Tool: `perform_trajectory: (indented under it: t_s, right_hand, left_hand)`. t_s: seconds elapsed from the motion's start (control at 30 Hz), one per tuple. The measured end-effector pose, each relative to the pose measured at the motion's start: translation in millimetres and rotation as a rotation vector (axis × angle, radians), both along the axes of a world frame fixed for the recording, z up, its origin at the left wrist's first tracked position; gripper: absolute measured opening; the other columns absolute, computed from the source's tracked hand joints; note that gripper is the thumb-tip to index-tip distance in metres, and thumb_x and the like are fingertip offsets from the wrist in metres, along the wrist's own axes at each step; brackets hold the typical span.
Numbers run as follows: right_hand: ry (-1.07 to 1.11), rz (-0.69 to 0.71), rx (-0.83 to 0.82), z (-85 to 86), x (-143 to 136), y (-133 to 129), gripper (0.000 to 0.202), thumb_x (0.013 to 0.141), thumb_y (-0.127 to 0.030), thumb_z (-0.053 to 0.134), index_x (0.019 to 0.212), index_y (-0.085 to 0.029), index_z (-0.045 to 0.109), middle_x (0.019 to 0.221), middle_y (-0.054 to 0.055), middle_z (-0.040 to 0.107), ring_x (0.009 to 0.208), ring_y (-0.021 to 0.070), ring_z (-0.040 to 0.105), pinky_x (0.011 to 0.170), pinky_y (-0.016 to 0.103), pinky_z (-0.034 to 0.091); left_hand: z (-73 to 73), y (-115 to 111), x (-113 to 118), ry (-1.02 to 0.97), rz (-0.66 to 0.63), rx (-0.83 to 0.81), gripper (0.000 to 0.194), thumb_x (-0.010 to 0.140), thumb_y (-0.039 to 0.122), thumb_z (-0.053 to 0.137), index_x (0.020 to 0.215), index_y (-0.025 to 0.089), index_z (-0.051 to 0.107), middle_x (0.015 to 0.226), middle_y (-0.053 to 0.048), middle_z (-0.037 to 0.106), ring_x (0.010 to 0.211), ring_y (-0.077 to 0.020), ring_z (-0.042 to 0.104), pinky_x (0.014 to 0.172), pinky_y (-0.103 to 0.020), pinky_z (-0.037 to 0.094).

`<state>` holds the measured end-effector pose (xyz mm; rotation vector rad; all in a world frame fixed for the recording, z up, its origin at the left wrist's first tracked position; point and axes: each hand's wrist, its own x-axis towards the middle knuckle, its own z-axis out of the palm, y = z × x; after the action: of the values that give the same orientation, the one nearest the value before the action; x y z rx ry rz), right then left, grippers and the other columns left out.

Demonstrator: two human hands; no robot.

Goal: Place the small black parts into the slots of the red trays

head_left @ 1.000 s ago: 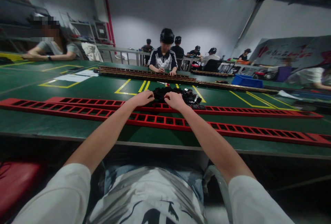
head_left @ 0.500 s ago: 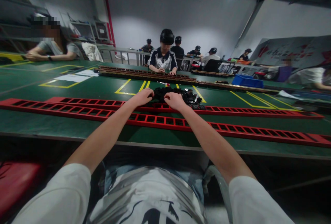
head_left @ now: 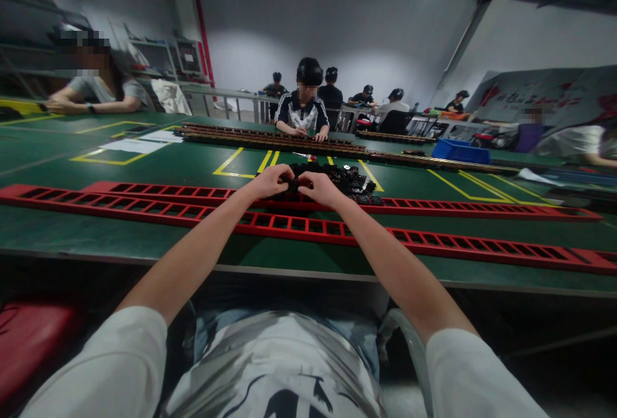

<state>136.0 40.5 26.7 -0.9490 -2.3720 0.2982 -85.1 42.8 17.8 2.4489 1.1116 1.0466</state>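
Note:
A pile of small black parts (head_left: 354,180) lies on the green table, at the far red slotted strip (head_left: 424,207). My left hand (head_left: 274,180) is at the left side of the pile, fingers curled together at a dark piece too small to make out. Close beside it, my right hand (head_left: 315,186) has its fingers pinched at the same spot, its fingertips facing those of my left hand. The near red slotted strip (head_left: 308,225) runs under my forearms.
Beyond the pile lie a small red-tipped tool (head_left: 306,157) and long brown strips (head_left: 270,138). A blue bin (head_left: 461,151) stands at the right, white papers (head_left: 139,143) at the left. Across the table, a person (head_left: 303,109) works with both hands on the strips.
My two hands have come closer together, the left moving right and the right moving slightly left. The person opposite has shifted slightly.

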Motion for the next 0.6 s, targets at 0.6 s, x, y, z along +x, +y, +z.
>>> perform_trajectory:
  t_s: [0.6]
  right_hand:
    - [0.001, 0.096, -0.078, -2.6, 2.3, -1.0, 0.027, 0.081, -0.022, 0.07, 0.106, -0.013, 0.066, 0.089, 0.002, 0.069, 0.079, 0.0143, 0.061, 0.077, 0.026, 0.047]
  left_hand:
    - [-4.1, -0.2, 4.4, 0.048, -0.071, -0.103, 0.023, 0.08, 0.026, 0.056, 0.102, 0.019, 0.059, 0.095, -0.003, 0.071, 0.09, -0.0194, 0.067, 0.085, -0.035, 0.054]
